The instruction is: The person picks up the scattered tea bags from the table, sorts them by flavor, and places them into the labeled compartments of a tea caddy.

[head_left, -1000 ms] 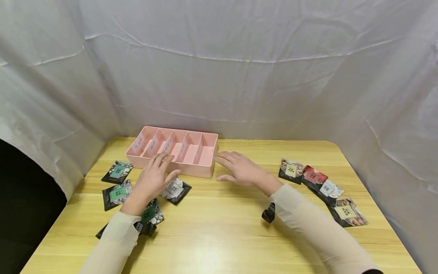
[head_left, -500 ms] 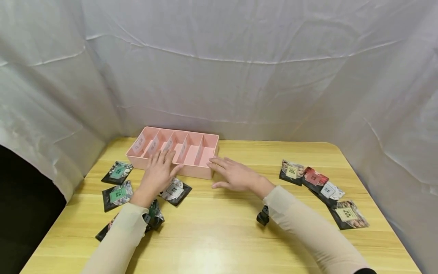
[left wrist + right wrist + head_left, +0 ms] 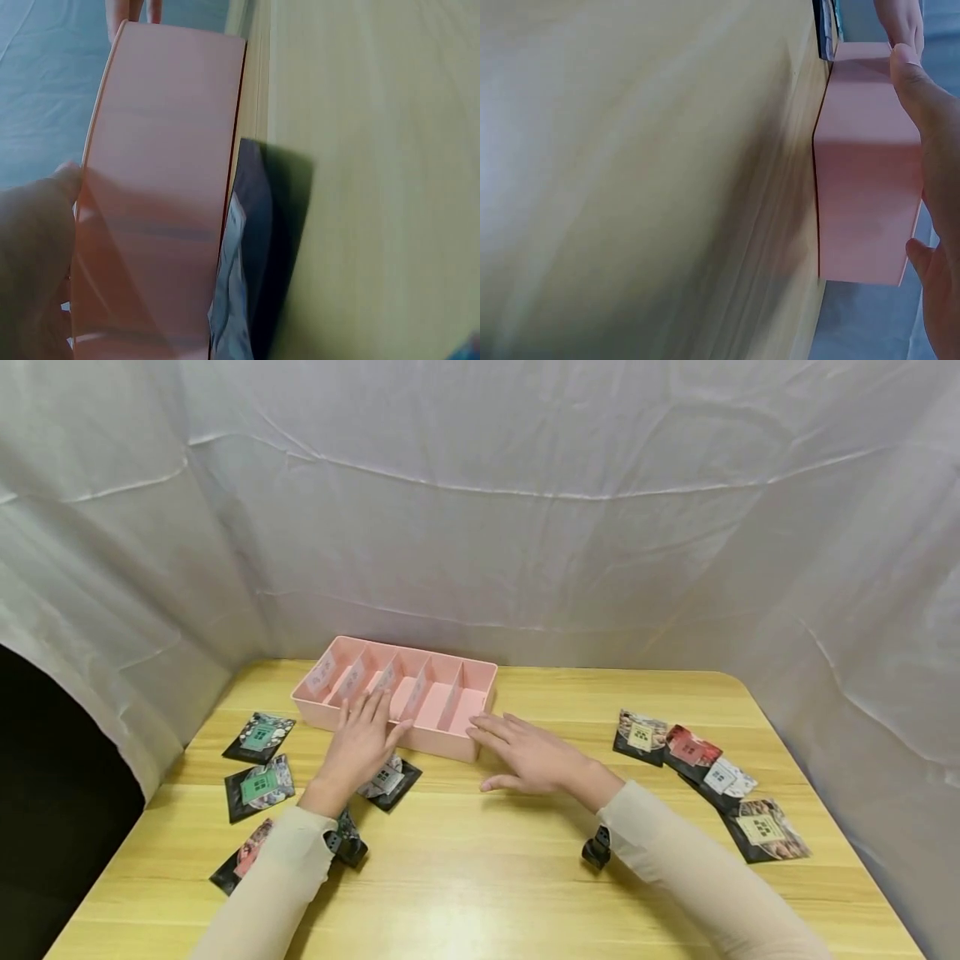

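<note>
A pink box (image 3: pixel 442 744) with several compartments stands at the back left of the table. My left hand (image 3: pixel 358 750) reaches over its front rim, fingers extended above the compartments and thumb near the front wall. At the right front corner, my right hand (image 3: pixel 536 760) lies with fingertips on or close to the rim and its thumb held away. In the left wrist view, the left thumb (image 3: pixel 69 180) touches the box's top edge. A black packet with a grey label (image 3: pixel 390 781) lies just in front of the box, partly behind my left hand.
Left of the box lie packets with a teal label (image 3: pixel 258 737), a green label (image 3: pixel 260 787) and a red label (image 3: pixel 251 856). Another packet (image 3: pixel 351 839) is mostly hidden by my left wrist. Several overlapping packets (image 3: pixel 690 752) lie at right. Grey curtain (image 3: pixel 525 527) hangs behind.
Over the last half second the pink box has shifted a little to the right, and both hands have moved right with it. Earlier, the right hand came in toward the box's end. The packets look unmoved.
</note>
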`<action>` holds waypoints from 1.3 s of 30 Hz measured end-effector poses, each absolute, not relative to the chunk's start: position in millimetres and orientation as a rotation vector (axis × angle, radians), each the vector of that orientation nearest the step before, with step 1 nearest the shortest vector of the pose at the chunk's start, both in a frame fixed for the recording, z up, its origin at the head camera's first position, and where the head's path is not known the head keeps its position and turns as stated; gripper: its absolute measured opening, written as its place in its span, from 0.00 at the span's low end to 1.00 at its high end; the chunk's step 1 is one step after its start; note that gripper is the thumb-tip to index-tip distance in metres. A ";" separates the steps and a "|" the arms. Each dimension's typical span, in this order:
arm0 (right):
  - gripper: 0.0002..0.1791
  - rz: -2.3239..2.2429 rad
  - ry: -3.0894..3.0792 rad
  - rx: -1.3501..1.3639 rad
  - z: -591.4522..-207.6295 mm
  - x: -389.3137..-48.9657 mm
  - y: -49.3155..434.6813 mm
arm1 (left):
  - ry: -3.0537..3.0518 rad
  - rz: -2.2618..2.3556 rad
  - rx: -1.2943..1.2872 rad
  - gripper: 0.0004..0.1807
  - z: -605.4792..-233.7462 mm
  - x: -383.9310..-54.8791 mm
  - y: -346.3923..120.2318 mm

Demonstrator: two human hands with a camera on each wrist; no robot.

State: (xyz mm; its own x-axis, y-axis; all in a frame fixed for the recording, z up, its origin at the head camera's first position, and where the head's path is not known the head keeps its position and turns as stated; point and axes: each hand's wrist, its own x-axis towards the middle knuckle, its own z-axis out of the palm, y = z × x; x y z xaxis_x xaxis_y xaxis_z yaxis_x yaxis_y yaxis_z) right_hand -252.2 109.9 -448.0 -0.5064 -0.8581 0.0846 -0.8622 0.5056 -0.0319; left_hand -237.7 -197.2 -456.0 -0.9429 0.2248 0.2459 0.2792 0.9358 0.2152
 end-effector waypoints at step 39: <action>0.45 0.031 -2.433 1.516 -440.2 -185.1 149.0 | -2.917 -0.480 -0.512 0.35 -451.9 -232.1 -152.1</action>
State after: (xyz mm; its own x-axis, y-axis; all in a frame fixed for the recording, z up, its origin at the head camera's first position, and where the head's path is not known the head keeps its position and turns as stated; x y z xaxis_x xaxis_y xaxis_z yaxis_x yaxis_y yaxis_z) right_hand -185.1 149.0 -440.2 -0.4138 -0.8777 0.2417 -0.8836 0.4511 0.1254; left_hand -232.1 -152.1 -451.9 -0.9321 0.3075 0.1913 0.3526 0.8912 0.2852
